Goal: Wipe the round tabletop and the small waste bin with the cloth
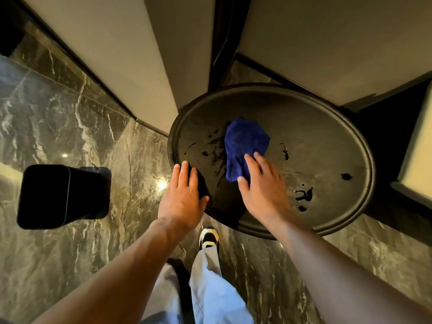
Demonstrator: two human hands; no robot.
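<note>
A dark round tabletop with a raised rim fills the middle right, with wet dark streaks and drops on it. A blue cloth lies bunched on its left half. My right hand presses flat on the cloth's near end, fingers spread. My left hand rests on the table's near left rim, fingers together and flat, nothing in it. A small black waste bin stands on the floor at the left, apart from both hands.
The floor is glossy dark marble. Pale upholstered seats flank the table at the back left, and a further one at the back right. My shoe and light trouser leg are just below the table's near edge.
</note>
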